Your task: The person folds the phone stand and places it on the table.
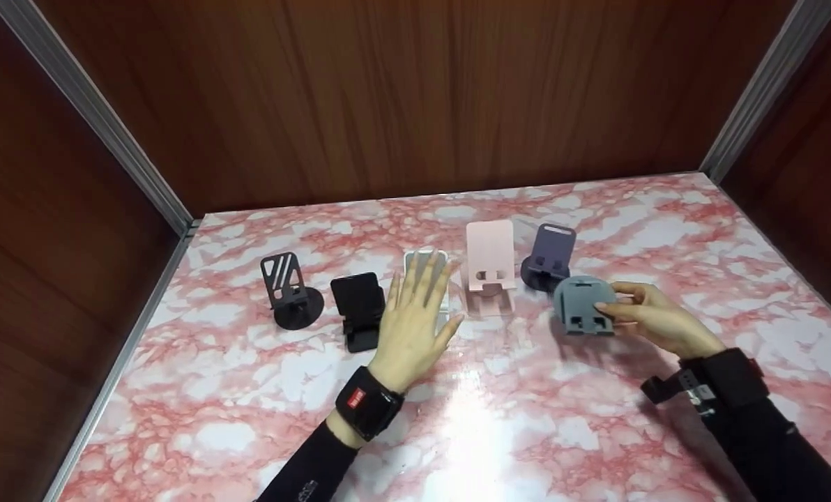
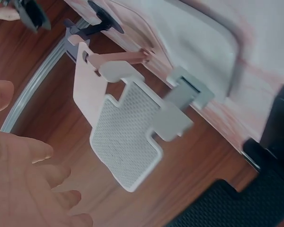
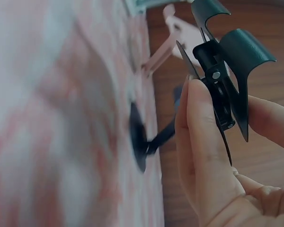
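My right hand (image 1: pixel 659 322) pinches a grey-green phone stand (image 1: pixel 583 307) between thumb and fingers, above the table's right part. In the right wrist view the same stand appears dark, folded nearly flat, with two curved lips. A white phone stand (image 2: pixel 128 132) with a grey textured pad stands at the middle of the row. My left hand (image 1: pixel 412 338) hovers in front of it with fingers straight, partly hiding it from the head camera. The left wrist view shows a gap between that hand and the white stand.
A black stand with cutouts (image 1: pixel 290 286) and a solid black stand (image 1: pixel 360 307) are on the left. A pink stand (image 1: pixel 491 254) and a dark purple stand (image 1: pixel 552 251) are right of the white one. Wooden panels (image 1: pixel 415 90) enclose the marbled table (image 1: pixel 248 432).
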{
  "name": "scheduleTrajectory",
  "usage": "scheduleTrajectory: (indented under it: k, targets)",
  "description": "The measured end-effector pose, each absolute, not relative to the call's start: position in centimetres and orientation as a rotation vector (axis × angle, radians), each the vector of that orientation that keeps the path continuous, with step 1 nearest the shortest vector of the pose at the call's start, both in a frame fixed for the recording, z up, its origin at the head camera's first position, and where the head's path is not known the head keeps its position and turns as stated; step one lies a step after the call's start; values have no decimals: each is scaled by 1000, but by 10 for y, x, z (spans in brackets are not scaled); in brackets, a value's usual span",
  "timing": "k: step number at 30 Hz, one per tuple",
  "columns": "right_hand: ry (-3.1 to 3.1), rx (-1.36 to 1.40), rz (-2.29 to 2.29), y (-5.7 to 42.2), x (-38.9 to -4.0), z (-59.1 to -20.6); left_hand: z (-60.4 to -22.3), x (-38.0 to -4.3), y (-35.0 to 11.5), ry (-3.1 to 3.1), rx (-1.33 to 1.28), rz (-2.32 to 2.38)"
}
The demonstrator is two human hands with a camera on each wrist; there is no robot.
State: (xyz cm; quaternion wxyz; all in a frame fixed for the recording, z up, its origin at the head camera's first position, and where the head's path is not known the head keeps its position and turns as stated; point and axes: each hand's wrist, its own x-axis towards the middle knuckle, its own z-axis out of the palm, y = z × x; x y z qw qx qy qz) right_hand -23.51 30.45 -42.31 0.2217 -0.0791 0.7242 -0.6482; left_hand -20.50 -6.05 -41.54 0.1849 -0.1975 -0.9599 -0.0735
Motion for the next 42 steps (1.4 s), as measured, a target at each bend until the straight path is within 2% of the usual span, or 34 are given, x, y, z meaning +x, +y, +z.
scheduleTrajectory:
  k: [8, 20, 28, 42]
  targets:
    - [2091, -99, -1629, 333, -243, -432, -419, -200, -75, -2666, -522, -254]
    - [2197, -76, -1539, 361, -250, -439, -428, -196, -90, -2672, -465, -224]
    - [2227, -53, -1513, 366, -255, -436, -430, -195, -92, -2696, -437, -261]
    - [2753, -13, -964, 355, -262, -428, -429, -194, -92, -2725, -429, -261]
